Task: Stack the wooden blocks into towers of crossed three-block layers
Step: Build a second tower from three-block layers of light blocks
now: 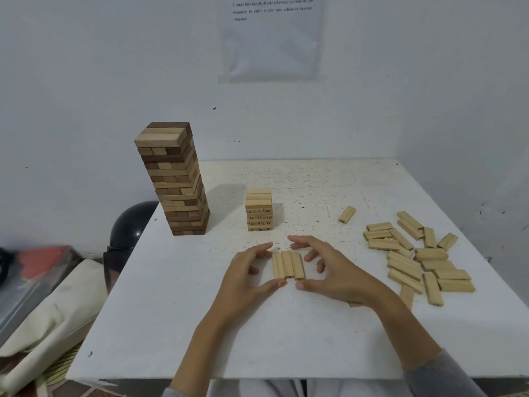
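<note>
— What lies between the hands?

— Three pale blocks (pixel 288 265), side by side and touching, long sides together, flat on the white table (pixel 177 325) near its front middle. Their near ends line up unevenly.

— And the hands themselves?

— The left hand (pixel 248 277) cups the row from the left, thumb tip at the near end of the leftmost block, fingers curved past the far end. The right hand (pixel 333 270) mirrors it, thumb at the near right corner, fingers spread above the far side. Both bracket the row loosely; neither lifts it.

— How many towers stand?

— Two. A tall tower (pixel 176 181) of mixed dark and light wood rises at the table's far left, layers crossed. A short tower (pixel 259 210) of pale blocks stands behind the hands, numbers printed on the block ends facing the camera.

— The rest?

— A loose pile (pixel 420 259) of pale blocks, roughly twenty, scattered at the right. One single block (pixel 347 214) lies apart, between the pile and the short tower.
</note>
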A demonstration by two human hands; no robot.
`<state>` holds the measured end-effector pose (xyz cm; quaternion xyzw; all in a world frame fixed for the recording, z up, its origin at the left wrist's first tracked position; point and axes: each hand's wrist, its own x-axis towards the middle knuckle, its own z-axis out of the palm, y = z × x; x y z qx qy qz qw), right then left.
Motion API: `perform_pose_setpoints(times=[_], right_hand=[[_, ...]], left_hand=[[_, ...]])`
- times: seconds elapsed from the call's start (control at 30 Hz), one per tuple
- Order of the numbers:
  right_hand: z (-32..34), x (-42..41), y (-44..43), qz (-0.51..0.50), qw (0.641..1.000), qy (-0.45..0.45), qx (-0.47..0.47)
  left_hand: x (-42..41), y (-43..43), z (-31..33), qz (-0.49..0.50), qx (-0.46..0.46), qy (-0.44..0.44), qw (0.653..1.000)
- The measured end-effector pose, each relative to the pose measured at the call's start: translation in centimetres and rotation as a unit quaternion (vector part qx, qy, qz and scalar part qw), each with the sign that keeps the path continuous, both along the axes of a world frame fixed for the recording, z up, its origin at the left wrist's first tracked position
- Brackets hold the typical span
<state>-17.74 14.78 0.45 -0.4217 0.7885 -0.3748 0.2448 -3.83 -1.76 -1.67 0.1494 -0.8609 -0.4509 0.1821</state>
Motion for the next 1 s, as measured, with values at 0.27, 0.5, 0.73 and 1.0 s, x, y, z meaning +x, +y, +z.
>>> perform_pose_setpoints(times=[0.27,0.5,0.73,1.0], right_hand=[[-0.49,-0.09,-0.60,-0.014,0.999,-0.010,-0.050],[-0.62,0.05,-0.48,-0.020,0.997,-0.009,-0.069],[-0.68,0.05,-0.42,-0.032,0.996,-0.007,-0.088],[-0.44,-0.01,-0.67,-0.034,0.995,-0.004,-0.093]], left_hand=[[0.02,0.14,-0.26,-0.003,-0.020,0.011,1.000],[-0.02,0.14,-0.33,-0.006,-0.024,0.010,1.000],[-0.11,0.12,-0.36,0.001,-0.020,0.008,1.000],[-0.07,0.05,-0.19,0.026,0.005,0.015,1.000]])
